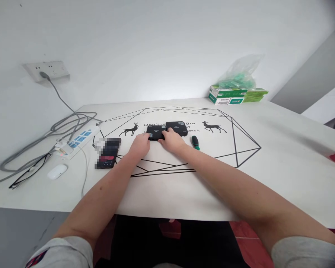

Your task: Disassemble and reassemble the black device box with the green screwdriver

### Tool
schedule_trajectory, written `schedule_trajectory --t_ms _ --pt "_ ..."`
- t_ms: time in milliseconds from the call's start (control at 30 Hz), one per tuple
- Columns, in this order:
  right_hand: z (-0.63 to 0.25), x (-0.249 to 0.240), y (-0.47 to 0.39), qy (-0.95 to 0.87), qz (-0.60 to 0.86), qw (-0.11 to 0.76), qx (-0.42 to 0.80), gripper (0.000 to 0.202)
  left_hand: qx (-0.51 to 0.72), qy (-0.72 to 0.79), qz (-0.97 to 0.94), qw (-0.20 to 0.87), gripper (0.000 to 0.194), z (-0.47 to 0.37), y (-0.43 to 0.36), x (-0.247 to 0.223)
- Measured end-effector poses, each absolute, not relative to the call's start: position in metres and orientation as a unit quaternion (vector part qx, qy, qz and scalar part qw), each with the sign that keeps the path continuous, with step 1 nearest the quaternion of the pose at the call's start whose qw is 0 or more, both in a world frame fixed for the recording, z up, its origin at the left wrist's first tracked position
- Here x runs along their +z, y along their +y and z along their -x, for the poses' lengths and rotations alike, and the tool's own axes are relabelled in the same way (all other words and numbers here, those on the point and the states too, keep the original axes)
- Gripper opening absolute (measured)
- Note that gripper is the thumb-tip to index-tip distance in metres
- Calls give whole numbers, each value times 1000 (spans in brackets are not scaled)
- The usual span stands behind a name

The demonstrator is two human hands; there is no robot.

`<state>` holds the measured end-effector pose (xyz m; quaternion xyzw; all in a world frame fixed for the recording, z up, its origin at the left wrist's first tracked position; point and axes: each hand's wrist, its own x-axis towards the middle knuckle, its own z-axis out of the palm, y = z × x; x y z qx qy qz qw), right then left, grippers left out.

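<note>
Two flat black devices lie side by side on the printed white mat, near the middle of the table. My left hand (140, 145) is at the left edge of the left black device (155, 134), fingers partly curled against it. My right hand (172, 140) grips that device's right edge, where it meets the right black device (179, 127); its fingertips are partly hidden. To the right of my right hand lies a black and green screwdriver (195, 142). A dark phone (108, 153) with a lit screen lies left of my left hand.
Farther left are a white power strip (82, 139), coiled grey cable (61, 124), dark-framed glasses (30, 171) and a white earbud case (57, 171). At the back right, green and white boxes (229, 92) stand under a clear plastic bag (241, 72).
</note>
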<state>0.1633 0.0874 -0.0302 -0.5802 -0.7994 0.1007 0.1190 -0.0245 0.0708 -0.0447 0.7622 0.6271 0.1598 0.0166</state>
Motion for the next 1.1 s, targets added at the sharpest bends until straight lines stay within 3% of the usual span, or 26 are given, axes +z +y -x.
schedule_trajectory --t_ms 167,300,467,533,700,800,933,1000,1100 --pt "-167 -20 108 -851 513 98 53 41 150 639 -755 -14 36 23 68 -45" --pt "-165 -8 138 -882 462 14 85 72 147 663 -732 -55 28 21 64 -43" --pt "-134 1 156 -862 497 -16 100 99 173 680 -711 -52 26 18 59 -39" --pt "-115 2 153 -836 541 -11 91 92 179 692 -698 -51 26 17 58 -37" --pt "-89 10 145 -797 597 -18 91 48 179 723 -666 -48 27 15 53 -33" --pt "-101 18 141 -813 577 -12 85 43 179 721 -669 -29 27 14 52 -32" --pt "-132 20 133 -895 425 -23 133 67 207 722 -658 50 45 16 59 -31" --pt "-143 15 132 -930 328 -31 162 95 250 719 -644 79 58 18 62 -31" --pt "-146 3 136 -928 358 -18 107 97 282 727 -622 75 61 19 64 -30"
